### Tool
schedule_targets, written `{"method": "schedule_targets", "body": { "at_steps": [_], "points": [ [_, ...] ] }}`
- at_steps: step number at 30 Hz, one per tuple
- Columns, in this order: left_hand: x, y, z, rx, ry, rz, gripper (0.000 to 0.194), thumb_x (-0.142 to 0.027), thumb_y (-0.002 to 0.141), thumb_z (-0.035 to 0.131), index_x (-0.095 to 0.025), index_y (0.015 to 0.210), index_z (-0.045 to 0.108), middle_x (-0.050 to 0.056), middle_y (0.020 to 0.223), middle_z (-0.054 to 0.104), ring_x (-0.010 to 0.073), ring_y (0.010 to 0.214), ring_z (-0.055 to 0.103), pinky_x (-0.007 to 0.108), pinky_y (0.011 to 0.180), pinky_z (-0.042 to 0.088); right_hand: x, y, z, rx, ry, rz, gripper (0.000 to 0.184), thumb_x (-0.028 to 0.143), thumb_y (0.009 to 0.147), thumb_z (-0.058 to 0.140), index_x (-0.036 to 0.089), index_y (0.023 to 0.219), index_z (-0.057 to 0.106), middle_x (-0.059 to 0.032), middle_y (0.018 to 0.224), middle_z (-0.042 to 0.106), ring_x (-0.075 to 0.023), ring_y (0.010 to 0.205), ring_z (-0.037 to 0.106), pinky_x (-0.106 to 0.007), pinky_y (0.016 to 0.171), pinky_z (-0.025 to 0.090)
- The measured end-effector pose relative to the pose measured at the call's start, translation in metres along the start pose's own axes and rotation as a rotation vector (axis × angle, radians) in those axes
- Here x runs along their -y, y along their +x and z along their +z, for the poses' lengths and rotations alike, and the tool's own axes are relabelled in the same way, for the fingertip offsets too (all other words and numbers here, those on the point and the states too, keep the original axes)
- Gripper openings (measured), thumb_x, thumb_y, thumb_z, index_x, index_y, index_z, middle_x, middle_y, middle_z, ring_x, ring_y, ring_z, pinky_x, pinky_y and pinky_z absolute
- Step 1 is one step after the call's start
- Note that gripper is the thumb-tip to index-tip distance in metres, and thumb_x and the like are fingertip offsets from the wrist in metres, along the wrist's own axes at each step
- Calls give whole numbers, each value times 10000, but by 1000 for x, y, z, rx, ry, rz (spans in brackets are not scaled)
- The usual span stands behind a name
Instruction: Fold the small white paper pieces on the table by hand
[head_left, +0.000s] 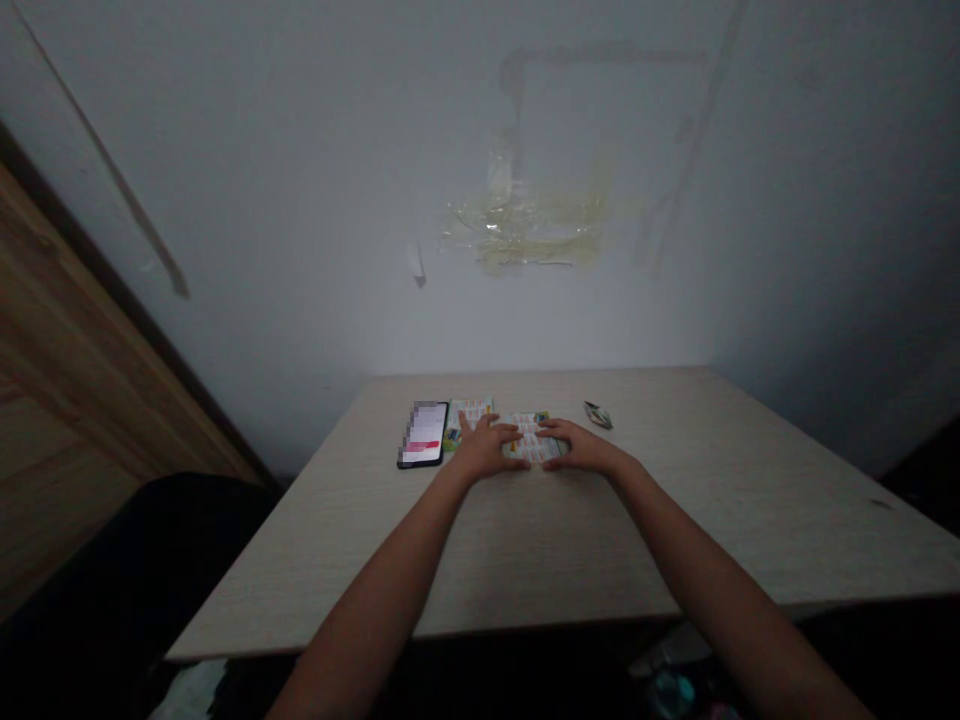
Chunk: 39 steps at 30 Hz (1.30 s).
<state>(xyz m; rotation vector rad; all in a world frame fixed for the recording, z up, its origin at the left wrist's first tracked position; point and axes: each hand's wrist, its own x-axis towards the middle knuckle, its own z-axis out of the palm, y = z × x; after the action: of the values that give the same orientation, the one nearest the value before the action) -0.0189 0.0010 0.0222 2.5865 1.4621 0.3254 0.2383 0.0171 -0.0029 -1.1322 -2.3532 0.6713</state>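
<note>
The person's left hand and right hand are spread with fingers apart, both touching the printed paper between them on the table. Another printed sheet lies just beyond the left hand, with a phone to its left. A small folded item sits beyond the right hand; farther back, clear tape clings to the wall.

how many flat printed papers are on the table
2. One printed paper is beside the phone, another between the left hand and right hand. More may be hidden underneath.
</note>
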Motion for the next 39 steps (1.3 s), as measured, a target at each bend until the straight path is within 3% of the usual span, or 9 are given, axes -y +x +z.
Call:
{"method": "schedule_targets", "body": {
  "at_steps": [10,15,18,23,28,35,39],
  "points": [
    [-1,-2,3,-57,8,13,639,-714,754,612,-365,1289,600,23,1388,598,349,1399,341,745,1078,-164,3,0,0,-34,-20,2,670,486,747,761,217,1338,595,-140,1445,505,-306,1346,458,-480,1164,310],
    [-2,-4,1,-87,-18,24,546,-693,814,555,-361,1242,629,15,1351,625,335,1374,374,755,1076,-143,6,-1,1,-76,-10,-20,518,457,816,708,238,1280,640,-110,1402,545,-275,1305,498,-454,1153,338],
    [-4,-4,-1,-106,-35,8,489,-673,845,530,-351,1189,659,10,1310,651,315,1357,388,743,1083,-145,6,-1,1,-107,7,-42,432,456,844,682,245,1220,675,-98,1338,583,-256,1251,534,-446,1125,370],
    [-7,-5,-4,-137,-22,-3,445,-646,886,490,-337,1133,693,19,1267,665,300,1320,418,739,1093,-115,4,0,-1,-160,-66,-80,424,444,779,754,223,1139,715,-100,1201,623,-250,1147,569,-415,1048,429],
    [-7,-5,-4,-152,-47,-40,464,-672,872,488,-324,1078,717,23,1233,659,292,1293,434,734,1095,-122,-3,2,0,-255,-112,-47,175,289,881,631,199,971,751,-83,1012,672,-216,1002,606,-360,945,468],
    [-3,-2,-3,-144,-87,-62,496,-707,767,609,-287,1003,729,43,1255,641,317,1291,435,736,1096,-121,-2,4,3,-329,-108,30,182,317,870,626,168,811,713,-75,917,660,-209,894,606,-324,852,471],
    [-2,0,0,-176,-79,-82,424,-646,782,643,-268,957,724,37,1258,639,308,1280,451,751,1104,-59,2,5,4,-333,-169,78,234,350,870,617,161,744,676,-62,849,627,-197,828,578,-311,790,457]
  ]
}}
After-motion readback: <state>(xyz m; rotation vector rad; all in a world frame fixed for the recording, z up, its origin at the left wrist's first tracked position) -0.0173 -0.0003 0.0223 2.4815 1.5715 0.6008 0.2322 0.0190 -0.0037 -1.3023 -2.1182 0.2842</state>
